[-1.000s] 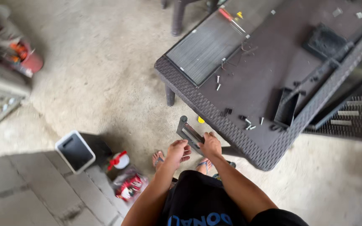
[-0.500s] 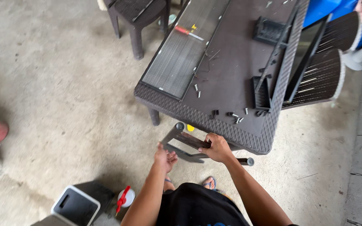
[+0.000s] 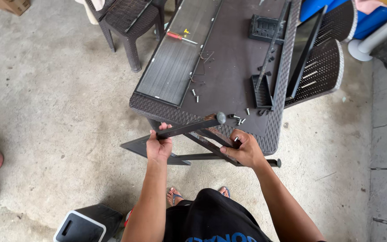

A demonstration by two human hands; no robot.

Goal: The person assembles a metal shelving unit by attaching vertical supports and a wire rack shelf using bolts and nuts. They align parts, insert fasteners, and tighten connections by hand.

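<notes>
I hold a dark metal folding frame point(image 3: 193, 150) of crossed bars in front of a dark wicker-edged table point(image 3: 274, 134). My left hand point(image 3: 158, 145) grips the upper bar, which ends in a round knob near the table edge. My right hand point(image 3: 243, 149) is closed around a crossing bar lower right. The frame is lifted off the floor, above my sandalled feet. Several small screws point(image 3: 240, 118) lie on the table just beyond my hands.
On the table lie a long ribbed dark panel point(image 3: 175, 67), a red-handled screwdriver point(image 3: 180, 36), black plastic brackets point(image 3: 261, 92) and more rails. A wicker stool point(image 3: 128, 20) stands far left, wicker chairs point(image 3: 325, 71) at right, a black-and-white box point(image 3: 79, 226) on the concrete floor.
The view swung so the table is now straight ahead. Both hands raised the frame higher and spread it, the left hand now gripping the upper bar.
</notes>
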